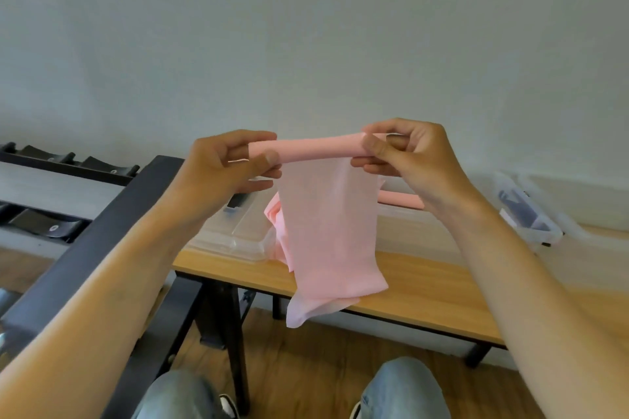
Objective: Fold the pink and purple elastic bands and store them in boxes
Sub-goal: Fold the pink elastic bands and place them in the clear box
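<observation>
the left hand (228, 163) pinched the left end of the pink band (326, 214), thumb and fingers curled round its rolled top edge, in the middle of the frame. the right hand (405, 153) gripped the right end the same way, so the roll stretched level between them and the loose sheet hung down below it, over the near edge of the wooden table (425, 296). behind the sheet lay more pink material (277, 218) beside a clear plastic box (235, 231), and a second pink roll (401, 199) showed under the right wrist. another clear box (531, 214) sat at the right of the frame. a dark rack (61, 160) stood at the left.
</observation>
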`<state>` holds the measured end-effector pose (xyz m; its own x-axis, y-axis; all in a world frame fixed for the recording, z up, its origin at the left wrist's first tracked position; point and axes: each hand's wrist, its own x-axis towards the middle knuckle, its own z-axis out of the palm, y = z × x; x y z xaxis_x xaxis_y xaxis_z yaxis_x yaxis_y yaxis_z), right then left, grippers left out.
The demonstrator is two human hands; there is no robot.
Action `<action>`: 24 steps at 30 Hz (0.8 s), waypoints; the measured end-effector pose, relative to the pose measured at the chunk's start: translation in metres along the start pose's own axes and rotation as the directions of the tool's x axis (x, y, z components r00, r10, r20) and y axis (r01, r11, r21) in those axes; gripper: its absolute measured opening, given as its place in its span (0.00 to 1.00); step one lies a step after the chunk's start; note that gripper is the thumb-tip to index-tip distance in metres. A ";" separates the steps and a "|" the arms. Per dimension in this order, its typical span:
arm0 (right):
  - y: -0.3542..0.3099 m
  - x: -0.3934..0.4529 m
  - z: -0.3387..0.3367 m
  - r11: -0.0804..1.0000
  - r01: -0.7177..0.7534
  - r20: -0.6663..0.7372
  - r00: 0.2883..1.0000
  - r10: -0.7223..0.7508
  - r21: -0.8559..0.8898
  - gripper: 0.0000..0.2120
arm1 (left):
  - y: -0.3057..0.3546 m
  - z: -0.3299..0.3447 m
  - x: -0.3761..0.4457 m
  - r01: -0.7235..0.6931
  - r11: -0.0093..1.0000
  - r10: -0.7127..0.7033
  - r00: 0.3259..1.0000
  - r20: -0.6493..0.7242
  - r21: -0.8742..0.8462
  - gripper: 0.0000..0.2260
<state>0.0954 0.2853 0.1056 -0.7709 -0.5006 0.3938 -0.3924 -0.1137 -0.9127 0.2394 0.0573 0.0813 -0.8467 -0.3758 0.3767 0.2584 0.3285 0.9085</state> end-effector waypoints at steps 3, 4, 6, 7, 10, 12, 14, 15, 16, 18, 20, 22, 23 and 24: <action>0.004 -0.017 -0.002 0.996 0.023 0.024 0.999 -0.021 -0.088 0.15 | -0.009 -0.002 -0.018 0.015 1.000 -0.015 0.998 0.059 0.007 0.15; 0.003 -0.023 -0.002 0.994 0.039 0.024 0.999 -0.037 -0.101 0.16 | -0.011 -0.002 -0.024 0.015 1.000 -0.015 0.997 0.070 0.001 0.14; 0.001 -0.039 0.001 0.992 0.085 0.023 0.996 -0.083 -0.088 0.17 | -0.014 0.001 -0.038 0.033 0.999 -0.030 0.997 0.073 -0.042 0.16; 0.002 -0.047 0.003 0.990 0.108 0.024 0.994 -0.106 -0.088 0.17 | -0.016 0.003 -0.046 0.047 0.997 -0.042 0.997 0.068 -0.064 0.17; 0.012 -0.074 0.007 0.979 0.148 0.022 0.989 -0.146 -0.141 0.16 | -0.025 0.008 -0.069 0.077 0.988 -0.074 0.997 0.028 -0.130 0.16; 0.026 -0.089 0.006 0.974 0.136 0.020 0.991 -0.135 -0.183 0.17 | -0.034 0.014 -0.082 0.091 0.989 -0.092 0.996 -0.002 -0.117 0.15; 0.040 -0.102 0.005 0.959 0.096 0.027 0.995 -0.092 -0.265 0.19 | -0.043 0.020 -0.094 0.115 0.990 -0.118 0.992 -0.041 -0.080 0.12; 0.047 -0.107 0.004 0.947 0.071 0.038 0.997 -0.063 -0.315 0.20 | -0.048 0.022 -0.099 0.137 0.988 -0.140 0.989 -0.042 -0.073 0.12; 0.053 -0.113 0.004 0.933 0.043 0.050 0.998 -0.027 -0.359 0.20 | -0.051 0.024 -0.105 0.162 0.984 -0.165 0.986 -0.029 -0.068 0.12; 0.062 -0.124 0.005 0.896 0.023 0.092 0.996 0.020 -0.444 0.16 | -0.058 0.026 -0.116 0.207 0.977 -0.207 0.978 0.017 -0.051 0.13; 0.069 -0.133 0.006 0.872 0.024 0.143 0.988 0.053 -0.489 0.13 | -0.067 0.026 -0.124 0.247 0.969 -0.245 0.968 0.051 -0.025 0.13; 0.075 -0.142 0.007 0.889 -0.025 0.147 0.984 0.104 -0.458 0.09 | -0.074 0.025 -0.133 0.289 0.957 -0.288 0.955 0.073 -0.006 0.14; 0.079 -0.148 0.007 0.901 -0.051 0.136 0.983 0.121 -0.431 0.10 | -0.076 0.026 -0.137 0.303 0.953 -0.302 0.949 0.085 0.002 0.14; 0.082 -0.154 0.008 0.915 -0.076 0.125 0.983 0.135 -0.396 0.11 | -0.078 0.028 -0.142 0.317 0.948 -0.316 0.944 0.092 0.008 0.15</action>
<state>0.1861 0.3466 -0.0305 -0.7482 -0.6145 0.2501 -0.4996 0.2739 -0.8218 0.3264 0.1091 -0.0477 -0.9241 -0.3786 0.0517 -0.0269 0.1994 0.9795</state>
